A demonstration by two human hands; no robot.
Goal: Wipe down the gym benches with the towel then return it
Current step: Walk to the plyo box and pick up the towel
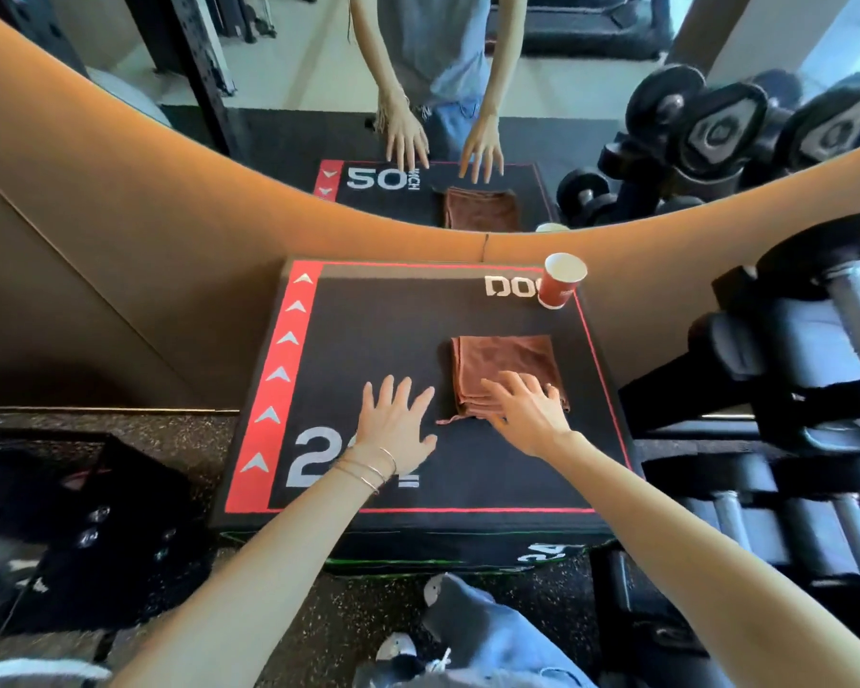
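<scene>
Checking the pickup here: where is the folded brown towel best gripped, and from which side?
Probably grip the towel by its near edge, where folded layers show, coming from the near side: it lies flat, and the right hand rests there.

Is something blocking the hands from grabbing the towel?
No, nothing visible. The right hand rests on the towel, the left hand lies on the box beside it, and the cup stands apart at the far corner.

We see a brown towel [505, 372], a red cup [561, 286] with white inside, and a black tabletop [393, 340] edged red with white arrows.
</scene>
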